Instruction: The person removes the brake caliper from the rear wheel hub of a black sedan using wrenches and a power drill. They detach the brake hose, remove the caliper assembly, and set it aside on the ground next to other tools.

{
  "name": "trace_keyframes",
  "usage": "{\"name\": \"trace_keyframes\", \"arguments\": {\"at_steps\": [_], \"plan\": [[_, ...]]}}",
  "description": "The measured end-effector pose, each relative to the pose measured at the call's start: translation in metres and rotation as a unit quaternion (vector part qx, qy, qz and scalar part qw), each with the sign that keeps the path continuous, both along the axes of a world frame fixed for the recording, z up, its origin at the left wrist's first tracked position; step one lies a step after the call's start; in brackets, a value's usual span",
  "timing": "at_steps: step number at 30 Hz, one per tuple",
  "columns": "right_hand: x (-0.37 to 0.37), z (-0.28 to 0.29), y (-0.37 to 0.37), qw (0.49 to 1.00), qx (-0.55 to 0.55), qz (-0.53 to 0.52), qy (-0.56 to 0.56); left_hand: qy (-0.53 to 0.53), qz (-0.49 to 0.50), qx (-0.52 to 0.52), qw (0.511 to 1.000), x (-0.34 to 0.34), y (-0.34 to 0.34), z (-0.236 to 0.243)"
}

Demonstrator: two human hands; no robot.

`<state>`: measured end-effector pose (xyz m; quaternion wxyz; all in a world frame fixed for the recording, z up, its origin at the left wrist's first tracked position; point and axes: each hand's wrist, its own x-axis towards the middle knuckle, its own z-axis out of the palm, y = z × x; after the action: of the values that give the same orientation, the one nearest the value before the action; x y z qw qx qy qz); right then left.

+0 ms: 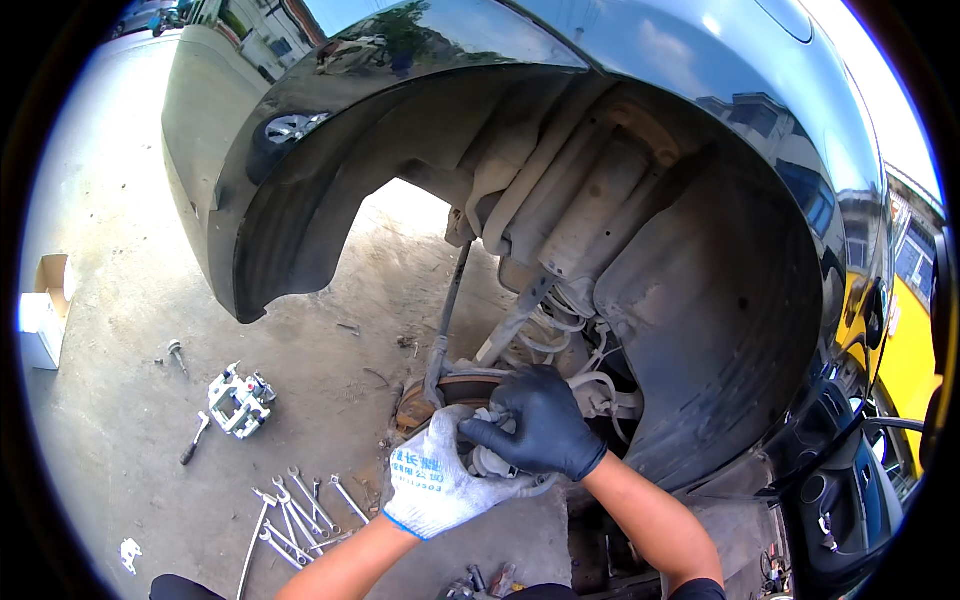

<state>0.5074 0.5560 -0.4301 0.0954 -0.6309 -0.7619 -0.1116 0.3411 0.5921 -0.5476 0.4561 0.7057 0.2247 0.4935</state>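
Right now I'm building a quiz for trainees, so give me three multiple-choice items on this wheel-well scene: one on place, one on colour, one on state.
1. Where do the spanners lie?
A. on the concrete floor, to the person's left
B. on the car roof
C. in the white box

2. What colour is the glove on the right hand?
A. white
B. black
C. yellow

3. How is the wheel well?
A. tyre mounted
B. covered with a sheet
C. wheel off, brake disc and spring bare

Answers:
1 A, they are spread on the floor below the loose metal bracket part.
2 B, the left hand wears the white one.
3 C, no tyre shows.
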Motion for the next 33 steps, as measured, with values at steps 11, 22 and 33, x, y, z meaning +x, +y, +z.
{"name": "trace_keyframes", "arguments": {"at_steps": [11,22,33], "plan": [[0.007,-0.007,-0.01,0.999,0.03,-0.006,0.007,0.001,0.009,0.018,1.0,0.013,-0.009,-0.012],[-0.022,-0.003,-0.015,0.996,0.019,-0.069,-0.054,0.063,-0.052,-0.042,0.996,-0.004,-0.004,-0.001],[-0.016,-0.017,-0.017,0.995,0.042,-0.045,0.079,0.054,-0.079,-0.017,0.995,-0.015,0.003,-0.001]]}}
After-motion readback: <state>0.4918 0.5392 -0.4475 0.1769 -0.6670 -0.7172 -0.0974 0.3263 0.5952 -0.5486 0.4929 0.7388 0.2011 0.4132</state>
